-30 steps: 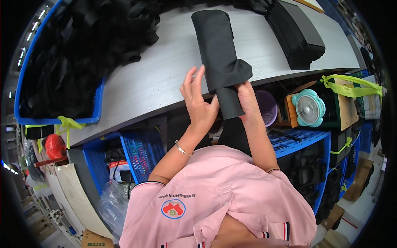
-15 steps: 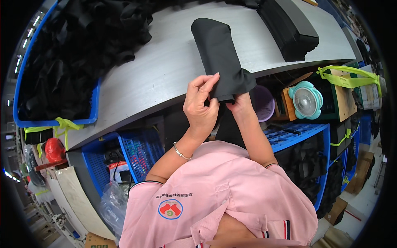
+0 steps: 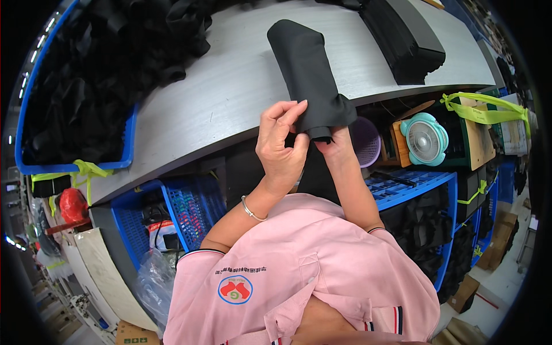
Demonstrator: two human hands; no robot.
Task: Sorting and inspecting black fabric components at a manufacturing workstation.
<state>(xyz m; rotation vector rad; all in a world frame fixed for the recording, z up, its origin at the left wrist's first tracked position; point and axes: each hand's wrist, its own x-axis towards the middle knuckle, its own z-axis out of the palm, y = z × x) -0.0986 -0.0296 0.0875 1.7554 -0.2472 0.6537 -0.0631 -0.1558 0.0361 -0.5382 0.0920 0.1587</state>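
A long folded piece of black fabric point(image 3: 305, 69) stretches from my hands over the table's near edge, its far end on the grey tabletop. At its left edge my left hand point(image 3: 280, 141) is closed, with index fingertip and thumb against the cloth near its lower end. My right hand point(image 3: 336, 142) grips the lower right part from below; most of its fingers are hidden behind the fabric. Between the hands, the near end shows a small folded-over flap. A metal bangle point(image 3: 253, 210) circles my left wrist.
A blue crate point(image 3: 77, 168) heaped with black fabric pieces stands at the left of the grey table point(image 3: 201, 98). A stack of black pieces point(image 3: 402, 43) lies at the far right. Below the edge are a purple basket point(image 3: 366, 142), a teal fan point(image 3: 426, 139) and blue crates point(image 3: 188, 215).
The fabric has shifted slightly up and its near end now shows more of the folded flap. My left thumb has moved a little to the right along the near end.
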